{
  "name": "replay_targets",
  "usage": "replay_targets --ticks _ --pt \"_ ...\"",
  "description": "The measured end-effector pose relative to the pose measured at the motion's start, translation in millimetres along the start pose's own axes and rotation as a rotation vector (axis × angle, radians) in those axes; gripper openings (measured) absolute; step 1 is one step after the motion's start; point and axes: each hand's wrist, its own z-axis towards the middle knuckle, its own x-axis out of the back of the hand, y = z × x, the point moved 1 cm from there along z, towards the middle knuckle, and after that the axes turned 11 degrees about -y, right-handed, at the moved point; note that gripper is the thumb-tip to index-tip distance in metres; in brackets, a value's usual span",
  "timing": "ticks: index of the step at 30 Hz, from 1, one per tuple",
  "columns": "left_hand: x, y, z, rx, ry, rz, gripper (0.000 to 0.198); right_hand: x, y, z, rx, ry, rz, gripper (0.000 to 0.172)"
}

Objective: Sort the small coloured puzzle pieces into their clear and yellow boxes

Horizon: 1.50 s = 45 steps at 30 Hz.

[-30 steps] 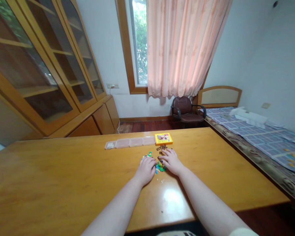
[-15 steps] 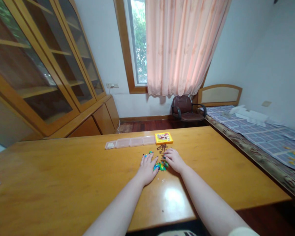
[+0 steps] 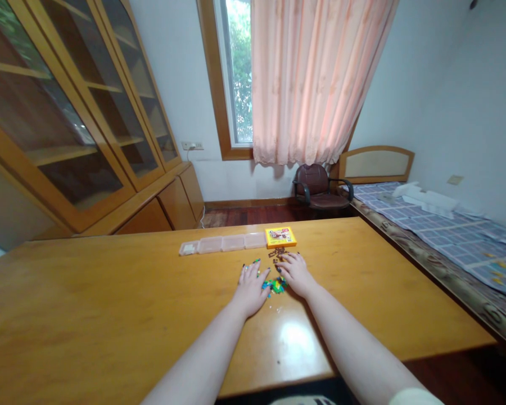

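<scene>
My left hand (image 3: pixel 250 289) lies palm down on the table with its fingers spread. Small green and blue pieces, like toy building bricks, show at its fingertips. Just right of its thumb is a loose pile of green, blue and yellow pieces (image 3: pixel 277 285). My right hand (image 3: pixel 296 273) rests on the pile's other side, fingers stretched out toward the brown pieces (image 3: pixel 277 254), which lie scattered farther off. Both palms hide what is under them. I see nothing gripped in either hand.
Behind the brown pieces lies a yellow box (image 3: pixel 280 237) with a printed top. A row of shallow clear plastic trays (image 3: pixel 233 242) runs left from it; the leftmost holds something whitish. The wooden table's (image 3: pixel 109 315) far edge is just beyond. A chair (image 3: pixel 320 188) and bed (image 3: pixel 430 219) stand past it.
My right hand has shifted slightly left, its fingers now stretched closer to the brown pieces. My left hand has moved very little. The coloured pile looks slightly rearranged.
</scene>
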Motion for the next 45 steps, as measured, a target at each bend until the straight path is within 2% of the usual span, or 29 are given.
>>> replay_targets --ticks 7,10,13,18,21,25,29,35,40,45 --pt "9.1 2.9 -4.9 -0.118 0.098 -0.049 0.022 1.4 -6.4 -2.8 0.055 -0.02 -0.006 0.032" --pt "13.2 1.4 -4.9 -0.104 0.146 -0.066 0.014 3.3 -8.5 -4.9 0.098 -0.045 0.0 0.032" --pt "15.1 -1.0 -3.8 -0.065 0.18 -0.093 0.013 3.0 -11.2 -5.8 0.141 -0.079 -0.002 0.031" --pt "16.0 -0.4 -3.1 -0.11 0.179 -0.116 0.017 -3.7 -13.7 -3.3 0.149 -0.112 -0.046 0.031" --pt "16.1 2.6 -4.4 -0.192 0.116 -0.128 0.024 -4.6 -6.3 -0.4 0.067 -0.014 -0.053 0.032" --pt "15.3 8.3 -8.5 -0.36 -0.045 -0.122 0.041 1.7 10.8 0.9 0.04 0.143 0.034 0.031" --pt "14.6 12.0 -11.2 -0.44 -0.121 -0.099 0.045 6.2 17.0 0.1 0.109 0.098 0.123 0.035" --pt "12.6 9.2 -7.9 -0.369 -0.042 -0.093 0.033 4.0 7.8 0.5 0.21 0.015 0.139 0.034" --pt "14.7 6.8 -7.1 -0.3 0.02 -0.099 0.029 3.3 10.8 0.8 0.122 0.067 0.098 0.032" --pt "12.9 1.6 -5.3 -0.18 0.08 -0.113 0.035 5.9 12.4 -0.3 0.055 0.075 0.07 0.041"
